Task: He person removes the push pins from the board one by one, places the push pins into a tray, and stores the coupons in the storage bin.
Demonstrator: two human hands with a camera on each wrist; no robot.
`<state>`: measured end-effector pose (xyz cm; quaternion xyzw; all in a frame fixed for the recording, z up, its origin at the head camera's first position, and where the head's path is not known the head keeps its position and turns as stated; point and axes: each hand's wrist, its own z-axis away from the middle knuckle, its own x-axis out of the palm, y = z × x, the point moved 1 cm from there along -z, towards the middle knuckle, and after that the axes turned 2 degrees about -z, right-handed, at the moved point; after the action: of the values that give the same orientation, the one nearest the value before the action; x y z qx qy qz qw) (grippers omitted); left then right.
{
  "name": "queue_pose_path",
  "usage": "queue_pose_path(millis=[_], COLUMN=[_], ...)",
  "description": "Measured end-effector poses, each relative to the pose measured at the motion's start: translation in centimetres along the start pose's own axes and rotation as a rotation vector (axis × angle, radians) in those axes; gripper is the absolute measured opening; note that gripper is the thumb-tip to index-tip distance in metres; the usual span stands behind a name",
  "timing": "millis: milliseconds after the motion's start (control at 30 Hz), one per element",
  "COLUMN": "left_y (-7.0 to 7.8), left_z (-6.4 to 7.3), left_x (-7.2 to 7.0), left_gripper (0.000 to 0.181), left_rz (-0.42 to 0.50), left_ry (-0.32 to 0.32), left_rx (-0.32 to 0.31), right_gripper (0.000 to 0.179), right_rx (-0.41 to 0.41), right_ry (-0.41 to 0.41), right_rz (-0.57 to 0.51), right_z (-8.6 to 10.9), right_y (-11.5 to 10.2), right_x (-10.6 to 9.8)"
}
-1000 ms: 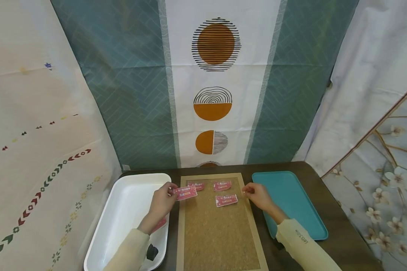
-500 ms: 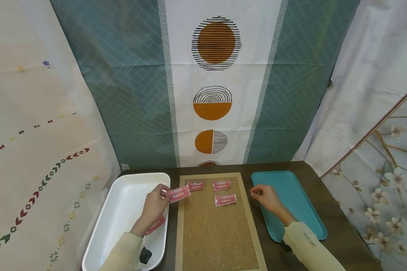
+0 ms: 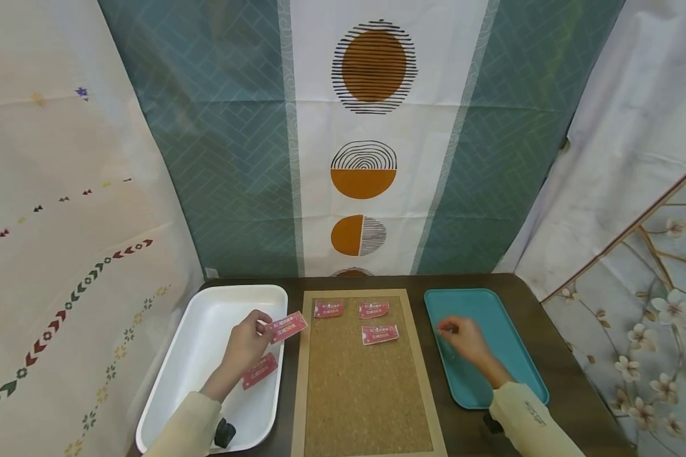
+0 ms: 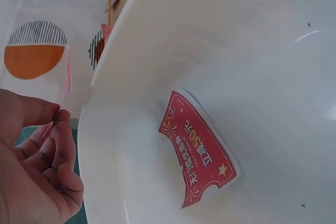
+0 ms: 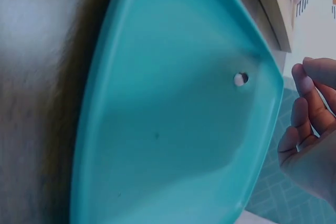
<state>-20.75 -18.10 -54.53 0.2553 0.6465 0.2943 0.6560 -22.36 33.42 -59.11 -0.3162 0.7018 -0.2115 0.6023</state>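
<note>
My left hand [image 3: 244,341] pinches a red coupon [image 3: 286,327] over the right rim of the white tray [image 3: 168,355]. In the left wrist view that coupon shows nearly edge-on. Below it, a second coupon [image 4: 199,153] with a cut-out edge lies in the white tray. Over the teal tray [image 3: 505,355], my right hand [image 3: 469,343] has thumb and forefinger pressed together. Between those tips is a tiny pale thing, apparently a pushpin, barely visible. Inside the teal tray lies a small round whitish thing [image 5: 240,79].
Between the trays lies a wood-framed cork board [image 3: 366,393]. Near its top are three coupons: one at left [image 3: 328,308], one at right [image 3: 374,310], one lower [image 3: 380,334]. All stand on a dark table [image 3: 574,397], with patterned curtains behind and at both sides.
My left hand has drawn the coupon leftward from over the cork board to the white tray. The right hand has moved right, from beside the board's edge to over the teal tray.
</note>
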Motion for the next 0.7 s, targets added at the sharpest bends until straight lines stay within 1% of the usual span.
queue_pose_path(millis=[133,233,367,500,633,700], left_y=[-0.4,-0.7,-1.4,-2.1,-2.7,-3.0], left_z=[0.3,0.6,0.7,0.8,0.9,0.9], left_x=[-0.4,-0.7,-1.2,-1.7,-2.1,-2.3], left_gripper=[0.032,0.032,0.032,0.031,0.031,0.03], left_rz=[-0.011,-0.017,-0.033,-0.041,-0.046,-0.06], left_ry=[-0.002,-0.005,-0.014,-0.024,-0.032,-0.038], left_rx=[-0.015,-0.02,-0.029,-0.048,-0.055,-0.056], right_gripper=[0.006,0.006,0.006,0.005,0.004,0.004], right_rx=[0.003,-0.02,-0.041,-0.013,0.041,0.046], right_ry=[0.002,0.005,0.005,-0.009,-0.024,-0.034], right_rz=[0.027,0.048,0.05,0.049,0.053,0.061], right_z=[0.4,0.8,1.2,1.5,1.7,1.8], right_y=[0.5,1.0,1.5,1.9,1.9,1.9], right_x=[-0.4,-0.6,-0.6,-0.7,-0.9,-1.0])
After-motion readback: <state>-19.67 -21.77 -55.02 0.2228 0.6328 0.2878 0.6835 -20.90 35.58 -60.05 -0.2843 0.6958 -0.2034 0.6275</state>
